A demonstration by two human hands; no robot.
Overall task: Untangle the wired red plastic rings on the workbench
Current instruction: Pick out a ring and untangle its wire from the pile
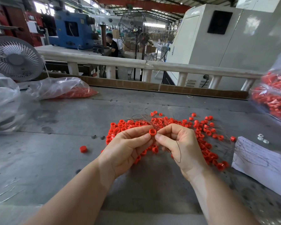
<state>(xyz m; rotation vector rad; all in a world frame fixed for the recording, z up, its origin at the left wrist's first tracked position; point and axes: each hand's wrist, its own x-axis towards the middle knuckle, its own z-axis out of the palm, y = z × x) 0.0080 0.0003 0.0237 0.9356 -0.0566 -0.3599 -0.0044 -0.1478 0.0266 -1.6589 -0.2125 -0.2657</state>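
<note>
both hands are raised just above the grey tabletop (58,143) and drawn close together over the near edge of the pile of wired red rings (199,135). the left hand (126,148) pinches one red ring (152,132) between thumb and forefinger; the right hand (178,143) has its fingertips curled against the same ring's right side, seemingly pinching a thin dark wire (178,153) that loops down across its palm. whether that wire is free of the ring or not cannot be told.

as for progress, this looks like the early part — most of the rings lie in a loose heap spread from the centre to the right, with a bundle of fine wires (143,119) fanning out at its far side and more strands trailing right over a white sheet of paper (263,161). one lone ring (83,149) sits apart on the left, perhaps already freed. so nearly all of the heap is probably left to do.

room to move is good on the left and near sides, where bare tabletop lies open for setting separated rings down. the right is tighter: the paper, a few small white parts (262,138) and a clear bag of red rings (272,98) crowd that edge. far left, another plastic bag (60,90) and a small fan (15,58) stand well apart from the work.
</note>
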